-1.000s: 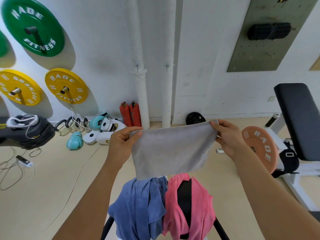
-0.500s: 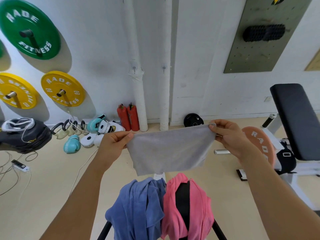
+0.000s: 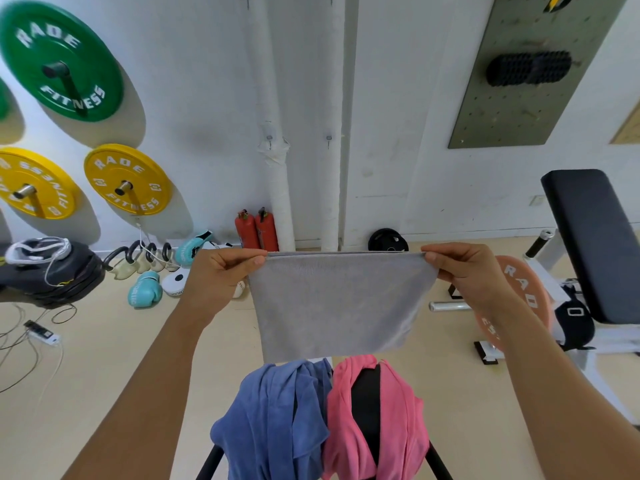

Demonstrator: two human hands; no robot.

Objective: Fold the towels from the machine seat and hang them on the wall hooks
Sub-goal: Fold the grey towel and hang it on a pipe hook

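The left hand [image 3: 221, 271] and right hand [image 3: 462, 271] each pinched a top corner of the grey towel [image 3: 337, 303], stretched level above the machine seat [image 3: 367, 393]. Bringing corners together evenly would fold it neatly. Blue towel [image 3: 273, 420] and pink towel [image 3: 377, 427] waited below; wall hooks [image 3: 269, 138] hung unobstructed ahead.

Grey towel [image 3: 337, 303] — soft, matt cloth with a fine nap; blue towel [image 3: 277, 420] and pink towel [image 3: 401, 420] below it — the same matt cloth, rumpled.
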